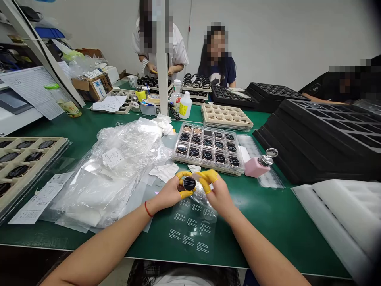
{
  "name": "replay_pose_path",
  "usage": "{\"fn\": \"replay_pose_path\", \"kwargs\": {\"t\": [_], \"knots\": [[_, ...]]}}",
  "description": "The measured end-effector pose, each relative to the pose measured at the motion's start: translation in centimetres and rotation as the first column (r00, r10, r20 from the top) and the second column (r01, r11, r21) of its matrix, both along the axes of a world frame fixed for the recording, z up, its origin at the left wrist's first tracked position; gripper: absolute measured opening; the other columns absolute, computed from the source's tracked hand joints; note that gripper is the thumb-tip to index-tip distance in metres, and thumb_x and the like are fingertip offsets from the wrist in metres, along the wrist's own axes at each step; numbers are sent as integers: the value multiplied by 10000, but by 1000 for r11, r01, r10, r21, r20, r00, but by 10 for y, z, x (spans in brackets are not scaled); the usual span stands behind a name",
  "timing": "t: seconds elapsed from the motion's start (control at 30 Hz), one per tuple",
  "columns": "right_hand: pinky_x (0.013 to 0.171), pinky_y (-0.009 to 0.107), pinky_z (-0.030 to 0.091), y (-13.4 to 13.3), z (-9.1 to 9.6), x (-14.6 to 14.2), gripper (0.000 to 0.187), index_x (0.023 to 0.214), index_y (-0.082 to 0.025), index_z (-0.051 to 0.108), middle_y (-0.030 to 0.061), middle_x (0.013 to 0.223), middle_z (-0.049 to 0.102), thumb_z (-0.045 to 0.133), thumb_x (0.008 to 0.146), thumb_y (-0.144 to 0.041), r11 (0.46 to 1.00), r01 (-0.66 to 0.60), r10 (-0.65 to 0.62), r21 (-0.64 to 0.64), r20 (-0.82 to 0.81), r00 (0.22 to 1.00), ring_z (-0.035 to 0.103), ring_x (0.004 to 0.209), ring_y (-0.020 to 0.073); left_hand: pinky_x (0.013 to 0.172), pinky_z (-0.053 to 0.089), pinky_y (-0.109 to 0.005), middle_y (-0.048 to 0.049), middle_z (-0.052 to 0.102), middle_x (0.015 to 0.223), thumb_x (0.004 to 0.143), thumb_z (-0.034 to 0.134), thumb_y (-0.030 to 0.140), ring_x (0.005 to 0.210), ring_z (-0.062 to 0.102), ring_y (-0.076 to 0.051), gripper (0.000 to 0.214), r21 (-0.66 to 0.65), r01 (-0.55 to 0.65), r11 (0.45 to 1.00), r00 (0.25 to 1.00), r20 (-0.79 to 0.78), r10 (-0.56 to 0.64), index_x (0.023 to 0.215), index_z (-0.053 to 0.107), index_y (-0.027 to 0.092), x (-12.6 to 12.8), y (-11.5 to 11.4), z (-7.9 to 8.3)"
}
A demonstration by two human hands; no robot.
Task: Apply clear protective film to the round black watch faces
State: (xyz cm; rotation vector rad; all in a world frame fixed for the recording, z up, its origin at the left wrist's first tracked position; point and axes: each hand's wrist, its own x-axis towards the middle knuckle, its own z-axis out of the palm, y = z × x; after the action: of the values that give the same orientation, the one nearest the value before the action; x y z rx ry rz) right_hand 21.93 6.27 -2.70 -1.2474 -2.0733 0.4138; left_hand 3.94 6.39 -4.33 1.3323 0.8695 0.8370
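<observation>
My left hand [174, 188], in yellow finger cots, grips a round black watch face [189, 183] with small white print, held upright by its rim. Close beside it, my right hand [216, 188], also in yellow finger cots, has thumb and fingers pinched together. A small pale scrap [195, 176] shows at its fingertips; what it is I cannot make out. Beneath both hands lies a clear sheet [193, 230] with blocks of white print. Just beyond them stands a clear compartment tray [208, 163] filled with similar round black pieces.
Crumpled plastic bags [119, 167] cover the left side. A beige tray [56, 145] sits at far left. To the right are a pink pump bottle [256, 169], stacked black trays [312, 147] and white foam [342, 210]. A white post [162, 59] rises ahead; people sit and stand beyond.
</observation>
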Motion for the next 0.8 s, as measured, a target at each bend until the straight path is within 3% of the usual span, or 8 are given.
{"fn": "replay_pose_path", "kwargs": {"t": [0.07,0.17,0.37,0.5,0.63,0.73,0.8], "knots": [[696,326,401,-6,-1,-8,217,956,-225,585,71,865,606,381,905,-280,998,-50,47,34,75,996,513,798,207,744,476,-295,-29,602,933,724,684,239,815,594,-158,467,12,11,1000,1000,4,-11,1137,466,207,0,0,1],[666,338,385,-5,-8,-12,241,891,-196,602,93,816,598,371,896,-261,997,11,-24,79,169,985,487,762,220,761,477,-301,-34,605,953,729,680,249,834,592,-164,469,26,45,999,999,-1,-45,1148,473,207,0,-1,1],[728,341,411,4,-11,-4,216,954,-197,594,97,877,607,397,872,-232,998,60,-64,36,128,990,520,842,228,827,482,-338,-47,598,1026,743,666,241,902,601,-185,492,4,92,996,995,25,-92,1186,452,224,1,1,-3],[783,345,424,4,-4,-2,217,1003,-209,589,83,956,631,428,879,-283,992,53,-60,-118,-53,997,549,901,223,880,469,-363,-49,604,1033,728,683,219,936,613,-191,523,-59,129,990,989,82,-124,1187,432,225,2,1,-5],[784,327,454,18,-6,13,268,1067,-213,558,64,1053,633,477,856,-357,947,54,-157,-316,-311,937,585,910,200,852,474,-345,-34,605,997,725,679,197,877,619,-167,469,-43,90,995,995,36,-89,1138,460,232,2,0,-4],[798,362,448,34,-14,30,242,1018,-202,601,80,1018,645,531,805,-292,916,143,-215,-374,-160,963,579,921,226,817,481,-327,-27,611,969,720,676,183,852,608,-160,463,-13,53,998,998,-13,-54,1135,479,235,1,1,-4],[836,403,419,39,-18,35,183,916,-184,652,109,950,655,569,763,-239,925,236,-243,-300,11,970,552,941,260,810,480,-322,-33,612,985,716,676,182,863,600,-165,468,7,37,999,999,-29,-37,1142,490,231,1,1,-4]]}}
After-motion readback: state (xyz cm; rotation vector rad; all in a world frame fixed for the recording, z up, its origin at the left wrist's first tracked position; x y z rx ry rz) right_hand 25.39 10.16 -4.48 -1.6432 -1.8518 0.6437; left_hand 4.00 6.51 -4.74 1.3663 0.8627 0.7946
